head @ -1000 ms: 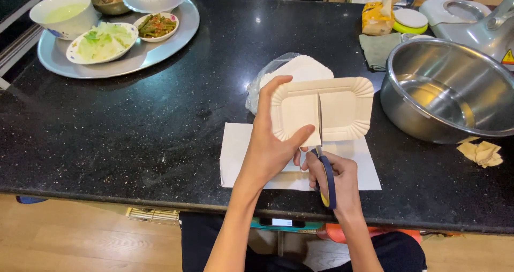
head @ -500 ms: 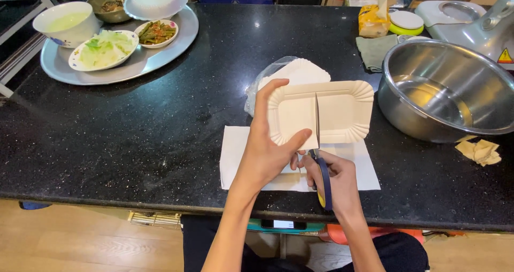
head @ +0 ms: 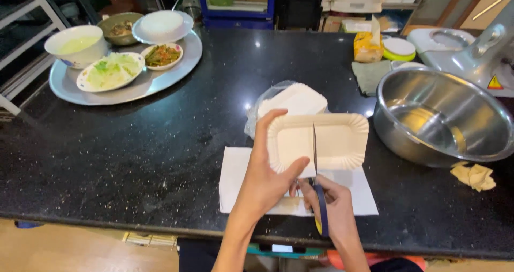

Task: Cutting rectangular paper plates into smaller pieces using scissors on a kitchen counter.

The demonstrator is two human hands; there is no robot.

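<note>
**Midway: scissors through a paper tray**

Here the left hand [head: 267,184] holds a cream paper tray [head: 334,141] with a fluted rim, fingers behind its left end and thumb pressed across the front, so its grip is closed on the tray. The tray is lifted and tilted toward the camera above a white paper sheet [head: 235,175] lying flat on the black speckled worktop [head: 134,154]. The right hand [head: 334,208] sits just below the tray, its grip wrapped around the blue-handled scissors [head: 319,197]. The blades run straight up the middle of the tray, and a slit reaches from the lower rim nearly to the upper one.

Just behind the tray lies a stack of similar paper trays [head: 292,100] in a clear plastic bag. To the right stands a large steel bowl [head: 444,117], with a crumpled scrap of yellowish paper [head: 474,175] beside it. At the far left, a round metal serving tray [head: 128,87] carries dishes of food, well apart from both hands.
</note>
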